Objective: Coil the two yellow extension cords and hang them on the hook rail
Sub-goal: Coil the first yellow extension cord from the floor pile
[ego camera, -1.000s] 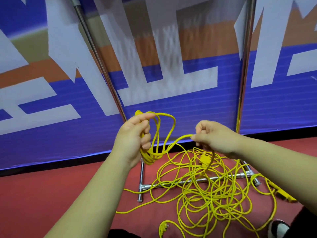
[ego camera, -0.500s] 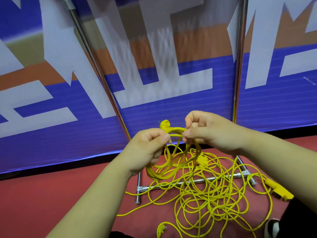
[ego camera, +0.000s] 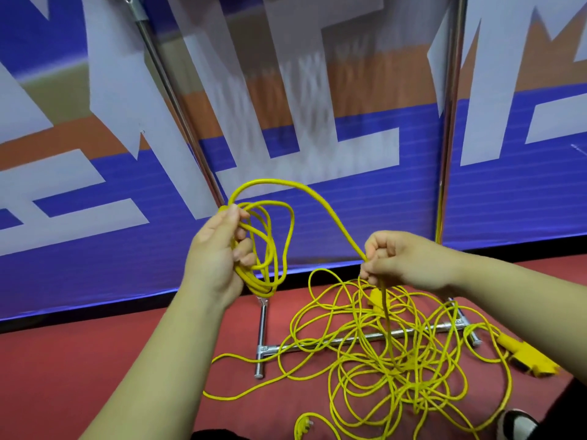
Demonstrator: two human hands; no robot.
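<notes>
Left hand (ego camera: 216, 255): grip holding few coiled loops (ego camera: 259, 287). Right hand (ego camera: 400, 262): grip pinching cord (ego camera: 346, 233). Pile (ego camera: 409, 373) on floor (ego camera: 95, 360) uncoiled; nothing hung.

Yellow extension cords (ego camera: 381, 360): thin and glossy, lying mostly as one loose, tangled heap on the red floor (ego camera: 95, 360); the two cannot be told apart within it. A small coil (ego camera: 259, 286) of several loops hangs from the left hand (ego camera: 216, 249), gripped at its top. From the coil a single strand (ego camera: 305, 187) arches upward, then descends to the right hand (ego camera: 400, 258), which pinches it; below that hand it drops into the heap. A plug (ego camera: 301, 428) lies at the heap's near edge, and a yellow socket block (ego camera: 524, 354) at its right.
</notes>
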